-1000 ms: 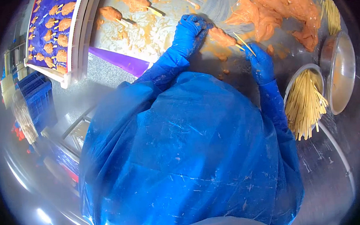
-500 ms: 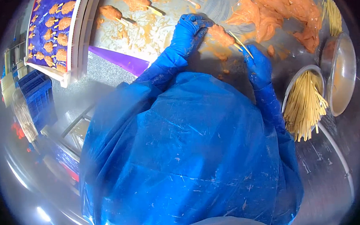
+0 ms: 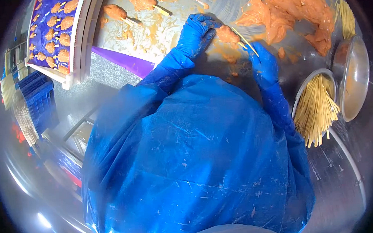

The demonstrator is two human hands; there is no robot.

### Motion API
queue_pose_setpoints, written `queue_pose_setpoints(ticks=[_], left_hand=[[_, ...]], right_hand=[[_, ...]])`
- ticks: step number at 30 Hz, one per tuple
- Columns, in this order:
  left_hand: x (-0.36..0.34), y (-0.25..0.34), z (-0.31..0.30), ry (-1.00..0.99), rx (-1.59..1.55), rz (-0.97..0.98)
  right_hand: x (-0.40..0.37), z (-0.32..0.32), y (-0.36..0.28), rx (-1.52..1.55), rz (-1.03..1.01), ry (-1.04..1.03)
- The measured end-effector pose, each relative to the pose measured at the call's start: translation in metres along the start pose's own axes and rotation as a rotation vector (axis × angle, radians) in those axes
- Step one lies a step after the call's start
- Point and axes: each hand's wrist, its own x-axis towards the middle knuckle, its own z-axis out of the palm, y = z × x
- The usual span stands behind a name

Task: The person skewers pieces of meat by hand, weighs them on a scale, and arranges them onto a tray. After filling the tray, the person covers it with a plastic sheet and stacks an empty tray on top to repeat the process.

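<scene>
My left hand [image 3: 197, 33], in a blue glove, pinches the left end of an orange meat piece [image 3: 227, 34] above the metal table. Two thin wooden sticks [image 3: 246, 42] stand out from the right side of that piece. My right hand [image 3: 263, 64], also gloved in blue, is closed around the lower ends of the sticks. Two meat pieces on sticks, one [image 3: 115, 12] at the left and another [image 3: 141, 0] beside it, lie farther up the table. A large heap of orange meat [image 3: 288, 12] spreads behind my right hand.
A metal pot of wooden sticks [image 3: 317, 107] is at the right, beside a metal bowl [image 3: 356, 78]. More sticks [image 3: 346, 17] lie behind the bowl. At the upper left, a white-edged tray [image 3: 76, 38] holds several skewered pieces. A blue crate [image 3: 38, 99] is farther left.
My right hand has shifted slightly left and up, and the sticks have moved with it toward the meat piece. My left hand stays nearly in place on the meat.
</scene>
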Motion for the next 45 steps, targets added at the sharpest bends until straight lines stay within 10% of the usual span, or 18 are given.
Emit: queue_pose_setpoints(ticks=[45], left_hand=[[0.001,-0.006,-0.005,0.203,0.122,-0.073]], right_hand=[[0.007,-0.004,-0.008,-0.026,0.018,-0.014]])
